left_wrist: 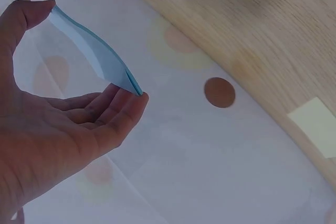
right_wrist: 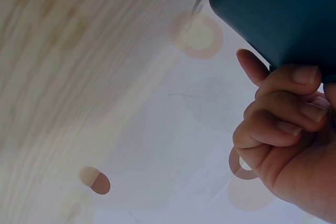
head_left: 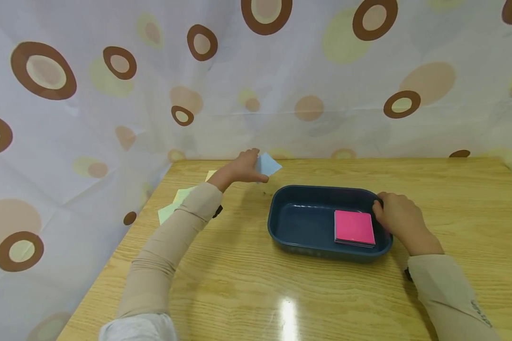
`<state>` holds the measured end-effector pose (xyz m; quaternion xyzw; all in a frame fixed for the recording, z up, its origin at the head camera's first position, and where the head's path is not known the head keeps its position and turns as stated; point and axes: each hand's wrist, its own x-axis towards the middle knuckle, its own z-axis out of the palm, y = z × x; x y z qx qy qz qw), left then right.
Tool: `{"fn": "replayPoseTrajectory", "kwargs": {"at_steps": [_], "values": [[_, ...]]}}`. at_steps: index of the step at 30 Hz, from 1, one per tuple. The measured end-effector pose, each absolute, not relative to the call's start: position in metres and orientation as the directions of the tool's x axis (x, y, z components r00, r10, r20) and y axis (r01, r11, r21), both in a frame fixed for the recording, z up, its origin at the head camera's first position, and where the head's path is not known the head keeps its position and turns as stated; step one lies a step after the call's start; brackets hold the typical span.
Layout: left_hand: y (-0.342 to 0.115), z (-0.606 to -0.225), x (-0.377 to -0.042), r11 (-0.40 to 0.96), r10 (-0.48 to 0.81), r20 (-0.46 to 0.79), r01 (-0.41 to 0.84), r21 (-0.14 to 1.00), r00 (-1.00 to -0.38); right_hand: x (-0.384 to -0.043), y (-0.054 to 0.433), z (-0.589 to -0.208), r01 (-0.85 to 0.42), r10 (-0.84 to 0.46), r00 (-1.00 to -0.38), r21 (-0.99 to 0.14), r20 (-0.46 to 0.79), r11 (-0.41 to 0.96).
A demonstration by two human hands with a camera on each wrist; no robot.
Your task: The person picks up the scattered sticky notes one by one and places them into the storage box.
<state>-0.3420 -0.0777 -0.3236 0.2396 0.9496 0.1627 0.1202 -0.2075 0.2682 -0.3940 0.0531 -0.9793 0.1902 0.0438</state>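
Note:
My left hand point(head_left: 246, 168) pinches a light blue paper pad point(head_left: 268, 165) by its edges, thumb on one side and fingertips on the other. In the left wrist view the blue pad point(left_wrist: 94, 51) bows slightly between them. My right hand point(head_left: 403, 218) grips the right end of a dark blue plastic tub point(head_left: 303, 247), thumb over the rim. Seen from the right wrist, the fingers point(right_wrist: 283, 108) curl against the outside of the tub point(right_wrist: 262, 14). Inside the tub, on its right side, lies a stack of square paper notes with a pink top point(head_left: 354, 226).
Pale green notes point(head_left: 166, 213) and a yellow note point(head_left: 210, 174) lie at the table's left, partly behind my left forearm. A white curtain with brown circles point(head_left: 281, 94) hangs along the back and left of the wooden table point(head_left: 222, 293).

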Motion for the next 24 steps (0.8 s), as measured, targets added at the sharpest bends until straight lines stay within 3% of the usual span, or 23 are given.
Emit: {"fn": "replayPoseTrajectory", "kwargs": {"at_steps": [7, 17, 24], "values": [[-0.039, -0.310, -0.315, 0.757, 0.632, -0.186, 0.548, 0.356, -0.752, -0.208, 0.270, -0.395, -0.111, -0.079, -0.992, -0.366, 0.102, 0.924], [0.032, -0.309, -0.283, 0.590, 0.804, -0.283, 0.760, 0.272, -0.523, -0.208, 0.271, -0.396, -0.099, -0.061, -0.992, -0.366, 0.114, 0.925], [0.067, -0.325, -0.275, 0.561, 0.792, -0.367, 0.819, 0.121, -0.489, -0.209, 0.268, -0.394, -0.073, -0.042, -0.995, -0.377, 0.090, 0.923]]}}
